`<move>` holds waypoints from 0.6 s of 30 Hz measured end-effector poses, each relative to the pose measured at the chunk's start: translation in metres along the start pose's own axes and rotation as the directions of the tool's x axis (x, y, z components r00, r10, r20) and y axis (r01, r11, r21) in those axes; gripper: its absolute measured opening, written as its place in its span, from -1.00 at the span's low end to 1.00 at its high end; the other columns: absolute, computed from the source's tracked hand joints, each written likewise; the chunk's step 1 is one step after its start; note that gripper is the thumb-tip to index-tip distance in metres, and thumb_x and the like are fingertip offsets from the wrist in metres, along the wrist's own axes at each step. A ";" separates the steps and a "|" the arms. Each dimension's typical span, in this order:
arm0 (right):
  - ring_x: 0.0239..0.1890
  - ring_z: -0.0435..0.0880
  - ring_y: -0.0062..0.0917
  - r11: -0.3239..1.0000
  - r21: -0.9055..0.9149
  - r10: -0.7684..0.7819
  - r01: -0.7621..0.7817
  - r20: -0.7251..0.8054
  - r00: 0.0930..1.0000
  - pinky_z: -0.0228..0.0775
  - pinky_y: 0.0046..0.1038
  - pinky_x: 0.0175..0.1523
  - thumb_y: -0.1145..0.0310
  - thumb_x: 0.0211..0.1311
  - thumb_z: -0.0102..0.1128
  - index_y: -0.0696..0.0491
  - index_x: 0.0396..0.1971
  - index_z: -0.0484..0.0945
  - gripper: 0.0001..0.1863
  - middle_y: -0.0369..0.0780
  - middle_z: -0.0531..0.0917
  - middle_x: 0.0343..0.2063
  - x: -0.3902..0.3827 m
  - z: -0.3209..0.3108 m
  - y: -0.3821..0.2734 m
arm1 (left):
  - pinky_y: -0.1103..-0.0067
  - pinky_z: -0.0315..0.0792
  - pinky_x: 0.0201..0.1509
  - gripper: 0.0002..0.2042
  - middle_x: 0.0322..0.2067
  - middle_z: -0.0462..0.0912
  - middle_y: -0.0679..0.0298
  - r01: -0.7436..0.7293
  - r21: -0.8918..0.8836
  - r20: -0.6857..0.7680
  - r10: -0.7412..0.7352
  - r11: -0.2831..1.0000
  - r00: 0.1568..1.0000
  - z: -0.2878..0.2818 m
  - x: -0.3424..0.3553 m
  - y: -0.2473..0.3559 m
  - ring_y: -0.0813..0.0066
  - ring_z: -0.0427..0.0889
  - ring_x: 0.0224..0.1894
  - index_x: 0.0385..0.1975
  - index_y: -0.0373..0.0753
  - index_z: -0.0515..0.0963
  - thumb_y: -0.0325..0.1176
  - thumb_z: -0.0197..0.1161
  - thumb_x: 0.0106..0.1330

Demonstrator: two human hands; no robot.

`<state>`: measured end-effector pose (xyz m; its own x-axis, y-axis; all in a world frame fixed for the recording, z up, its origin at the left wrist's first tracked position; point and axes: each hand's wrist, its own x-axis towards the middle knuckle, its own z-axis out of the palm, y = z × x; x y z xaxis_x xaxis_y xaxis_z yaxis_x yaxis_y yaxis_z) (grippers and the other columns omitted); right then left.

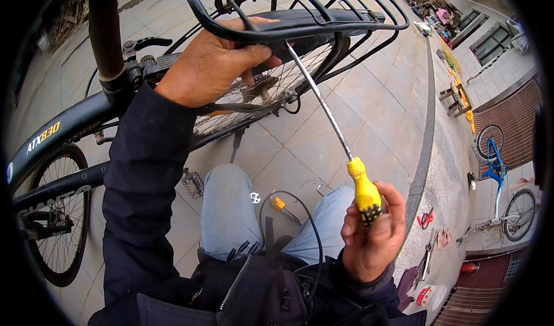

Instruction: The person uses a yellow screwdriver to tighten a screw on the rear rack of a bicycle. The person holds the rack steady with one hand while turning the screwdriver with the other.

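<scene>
My left hand [216,63] grips the front bar of a black wire rear rack [323,14] on a black bicycle [63,132]. My right hand [372,233] holds the yellow handle of a long screwdriver [365,193]. Its steel shaft runs up and to the left, and the tip disappears under the rack near my left fingers, above the spoked rear wheel [271,86]. A second small yellow-handled tool [283,207] lies on the paving between my knees.
Grey paving tiles surround the bike, with a pedal [193,183] and kickstand below. A curb [424,153] runs along the right. Beyond it are a blue bicycle [499,176], red pliers [426,217], loose tools, a small wooden stool [453,95] and a pile of clutter.
</scene>
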<state>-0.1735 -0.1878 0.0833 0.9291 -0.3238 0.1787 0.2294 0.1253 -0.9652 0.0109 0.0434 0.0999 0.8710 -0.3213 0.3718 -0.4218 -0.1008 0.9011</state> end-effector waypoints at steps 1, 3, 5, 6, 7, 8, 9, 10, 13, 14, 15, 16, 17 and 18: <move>-0.66 0.42 -0.65 0.987 0.126 0.097 -0.099 0.020 0.995 0.19 -0.68 -0.58 0.27 0.15 0.15 0.22 -0.05 0.35 -0.56 -0.15 0.53 -0.54 0.003 -0.001 -0.004 | 0.77 0.41 -0.46 -0.64 -0.17 0.61 0.16 -0.001 -0.001 -0.002 0.001 1.000 1.000 -0.001 -0.001 0.000 0.51 0.62 -0.13 0.09 -0.29 0.40 -0.48 0.05 0.27; -0.68 0.40 -0.67 0.977 0.141 0.160 -0.160 0.014 0.987 0.16 -0.68 -0.60 0.23 0.16 0.13 0.22 -0.05 0.35 -0.55 -0.16 0.52 -0.56 0.005 -0.003 -0.005 | 0.77 0.41 -0.46 -0.64 -0.17 0.61 0.16 -0.005 -0.009 -0.001 0.005 1.000 1.000 -0.002 -0.002 0.000 0.50 0.62 -0.13 0.09 -0.29 0.40 -0.48 0.05 0.27; -0.71 0.38 -0.67 0.992 -0.080 0.089 -0.093 -0.048 0.995 0.13 -0.67 -0.62 0.20 0.17 0.11 0.22 -0.05 0.35 -0.54 -0.16 0.52 -0.58 0.005 -0.006 -0.002 | 0.77 0.42 -0.46 -0.64 -0.17 0.61 0.16 0.000 -0.009 -0.002 0.000 1.000 1.000 0.000 -0.001 0.002 0.50 0.62 -0.13 0.09 -0.29 0.39 -0.48 0.05 0.28; -0.60 0.43 -0.68 0.993 -0.104 0.062 -0.064 -0.031 0.998 0.22 -0.69 -0.49 0.28 0.14 0.16 0.21 -0.05 0.36 -0.56 -0.20 0.52 -0.52 0.002 -0.007 -0.005 | 0.77 0.42 -0.46 -0.64 -0.17 0.61 0.15 0.003 -0.010 -0.003 -0.004 1.000 1.000 0.000 -0.001 0.002 0.50 0.62 -0.13 0.09 -0.29 0.39 -0.47 0.05 0.28; -0.54 0.44 -0.69 0.985 -0.173 0.008 -0.015 -0.045 0.999 0.24 -0.69 -0.42 0.31 0.11 0.19 0.21 -0.05 0.37 -0.57 -0.22 0.52 -0.49 0.000 -0.009 -0.003 | 0.77 0.42 -0.46 -0.64 -0.17 0.61 0.15 -0.005 -0.003 0.003 0.005 1.000 1.000 0.000 -0.001 0.001 0.50 0.62 -0.13 0.09 -0.29 0.39 -0.47 0.05 0.28; -0.49 0.45 -0.69 0.970 -0.242 -0.047 0.032 -0.055 0.997 0.26 -0.69 -0.36 0.35 0.09 0.21 0.21 -0.06 0.37 -0.57 -0.23 0.52 -0.46 -0.001 -0.010 0.001 | 0.77 0.42 -0.46 -0.64 -0.17 0.61 0.15 -0.013 0.003 0.010 0.013 1.000 1.000 0.000 0.000 0.001 0.50 0.62 -0.13 0.09 -0.28 0.39 -0.47 0.05 0.28; -0.43 0.46 -0.70 0.948 -0.307 -0.102 0.079 -0.060 0.993 0.28 -0.69 -0.29 0.38 0.07 0.23 0.20 -0.06 0.37 -0.57 -0.25 0.52 -0.43 -0.002 -0.010 0.004 | 0.77 0.42 -0.46 -0.64 -0.17 0.61 0.15 -0.021 0.012 0.015 0.021 1.000 1.000 -0.001 0.000 0.000 0.50 0.62 -0.14 0.09 -0.28 0.39 -0.47 0.05 0.28; -0.32 0.44 -0.71 0.961 -0.275 -0.068 0.042 -0.086 0.994 0.26 -0.67 -0.13 0.46 0.01 0.27 0.19 -0.07 0.38 -0.56 -0.27 0.51 -0.36 -0.003 -0.006 0.001 | 0.77 0.43 -0.46 -0.64 -0.17 0.61 0.15 -0.023 0.012 0.011 0.023 1.000 1.000 -0.001 0.000 0.000 0.50 0.62 -0.14 0.09 -0.28 0.40 -0.47 0.05 0.28; -0.33 0.46 -0.69 0.936 -0.335 -0.130 0.111 -0.036 0.991 0.29 -0.65 -0.14 0.49 -0.01 0.29 0.18 -0.04 0.33 -0.51 -0.24 0.51 -0.33 -0.005 -0.009 0.003 | 0.77 0.43 -0.46 -0.65 -0.18 0.61 0.16 -0.024 0.009 -0.001 0.024 1.000 1.000 0.000 0.000 0.000 0.50 0.62 -0.14 0.08 -0.27 0.41 -0.47 0.06 0.28; -0.33 0.46 -0.67 0.933 -0.327 -0.163 0.152 -0.006 0.987 0.30 -0.64 -0.13 0.51 -0.02 0.30 0.18 -0.05 0.31 -0.50 -0.23 0.50 -0.31 -0.005 -0.008 0.003 | 0.77 0.43 -0.46 -0.65 -0.18 0.61 0.16 -0.022 0.005 -0.006 0.022 1.000 1.000 0.001 0.000 -0.001 0.51 0.62 -0.15 0.08 -0.27 0.41 -0.47 0.06 0.28; -0.33 0.46 -0.65 0.928 -0.318 -0.195 0.192 0.024 0.981 0.31 -0.63 -0.12 0.53 -0.04 0.31 0.17 -0.06 0.29 -0.49 -0.21 0.50 -0.30 -0.005 -0.006 0.003 | 0.77 0.43 -0.46 -0.65 -0.18 0.61 0.16 -0.019 0.003 -0.011 0.019 1.000 1.000 0.001 -0.001 -0.001 0.51 0.62 -0.15 0.08 -0.27 0.41 -0.47 0.07 0.28; -0.33 0.47 -0.64 0.923 -0.307 -0.226 0.232 0.054 0.973 0.31 -0.61 -0.12 0.54 -0.05 0.32 0.17 -0.06 0.27 -0.47 -0.19 0.49 -0.29 -0.004 -0.005 0.004 | 0.76 0.45 -0.43 -0.63 -0.22 0.61 0.17 -0.014 0.010 -0.005 0.014 1.000 1.000 0.001 -0.001 -0.001 0.53 0.61 -0.17 0.10 -0.27 0.38 -0.46 0.07 0.28; -0.32 0.47 -0.62 0.904 -0.330 -0.260 0.271 0.079 0.962 0.32 -0.60 -0.11 0.56 -0.06 0.32 0.16 -0.08 0.26 -0.47 -0.17 0.49 -0.28 -0.004 -0.006 0.005 | 0.74 0.46 -0.40 -0.61 -0.25 0.61 0.18 -0.009 0.016 0.001 0.009 1.000 1.000 0.000 0.000 0.000 0.55 0.60 -0.19 0.13 -0.27 0.35 -0.45 0.07 0.28; -0.32 0.47 -0.61 0.883 -0.353 -0.292 0.311 0.106 0.950 0.33 -0.59 -0.11 0.57 -0.07 0.33 0.15 -0.09 0.25 -0.47 -0.15 0.48 -0.26 -0.003 -0.006 0.006 | 0.73 0.48 -0.37 -0.59 -0.29 0.61 0.19 -0.005 0.023 0.006 0.005 1.000 1.000 -0.001 -0.001 0.000 0.57 0.59 -0.21 0.15 -0.28 0.32 -0.45 0.07 0.28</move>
<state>-0.1770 -0.1918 0.0756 0.8467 -0.2453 0.4722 0.3887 -0.3209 -0.8637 0.0106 0.0443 0.0998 0.8675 -0.3274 0.3745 -0.4315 -0.1205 0.8940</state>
